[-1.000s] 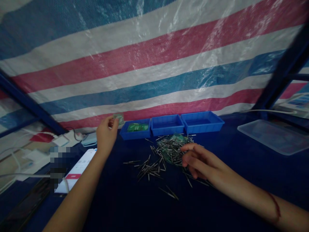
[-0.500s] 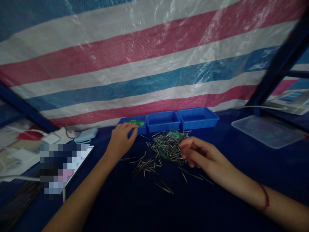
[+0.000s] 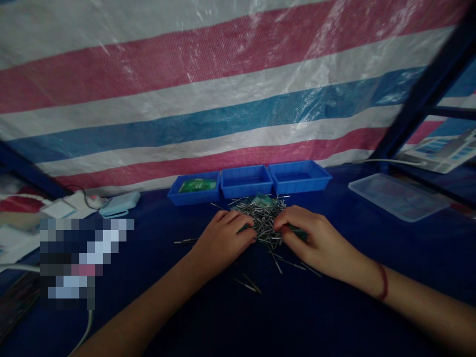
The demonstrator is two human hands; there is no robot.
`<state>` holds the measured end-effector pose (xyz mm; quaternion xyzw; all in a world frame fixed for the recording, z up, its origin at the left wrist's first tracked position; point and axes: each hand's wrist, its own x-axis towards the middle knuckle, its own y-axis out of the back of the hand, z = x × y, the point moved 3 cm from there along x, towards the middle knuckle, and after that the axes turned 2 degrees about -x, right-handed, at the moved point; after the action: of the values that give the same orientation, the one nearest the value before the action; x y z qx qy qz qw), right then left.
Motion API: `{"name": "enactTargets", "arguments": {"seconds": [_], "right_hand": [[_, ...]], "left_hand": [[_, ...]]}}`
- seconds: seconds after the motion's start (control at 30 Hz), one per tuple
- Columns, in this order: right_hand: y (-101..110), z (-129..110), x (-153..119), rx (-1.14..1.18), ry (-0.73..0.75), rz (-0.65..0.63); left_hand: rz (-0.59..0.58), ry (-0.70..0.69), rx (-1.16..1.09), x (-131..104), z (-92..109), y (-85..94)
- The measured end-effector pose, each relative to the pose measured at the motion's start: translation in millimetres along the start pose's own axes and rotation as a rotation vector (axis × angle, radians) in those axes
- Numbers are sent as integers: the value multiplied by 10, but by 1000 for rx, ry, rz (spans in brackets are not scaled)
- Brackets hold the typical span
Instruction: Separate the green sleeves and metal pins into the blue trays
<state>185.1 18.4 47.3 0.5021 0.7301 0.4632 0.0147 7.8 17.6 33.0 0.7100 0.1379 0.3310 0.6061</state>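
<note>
A person's two bare hands work over a heap of thin metal rods (image 3: 264, 220) on a dark blue table (image 3: 290, 317), right in front of me. The left hand (image 3: 223, 238) comes in on the heap's near left side, its fingers bent and thumb close to them; I can't tell whether any rod is caught between them. The right hand (image 3: 312, 235), a dark red band (image 3: 384, 282) round its wrist, curls at the heap's right edge, forefinger and thumb toward the metal, and I can't make out whether it grips anything either. Greenish plastic (image 3: 265, 200) shows among the rods. A few loose rods (image 3: 250, 286) lie apart, nearer the person. Just behind the heap stand three blue trays (image 3: 246, 189) in a row, the leftmost holding green packets (image 3: 198, 185). Off to the right lies a translucent, flat plastic piece (image 3: 401, 196).
</note>
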Motion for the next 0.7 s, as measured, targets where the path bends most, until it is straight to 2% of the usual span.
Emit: {"name": "enactTargets", "arguments": {"seconds": [0.17,0.33,0.5,0.7], "right_hand": [[-25,-8,-14,0,3,-4],[-107,-7,-47,5,-14,-8],[-143,-56,-75,62,-15,18],[-147,-83,-78,236,-127,-8]], "left_hand": [[4,-20,28,10,-5,25],[75,73,-110,-17,-53,120],[144,362,-458,-50,-78,206],[182,577,-1020,-18,51,109]]}}
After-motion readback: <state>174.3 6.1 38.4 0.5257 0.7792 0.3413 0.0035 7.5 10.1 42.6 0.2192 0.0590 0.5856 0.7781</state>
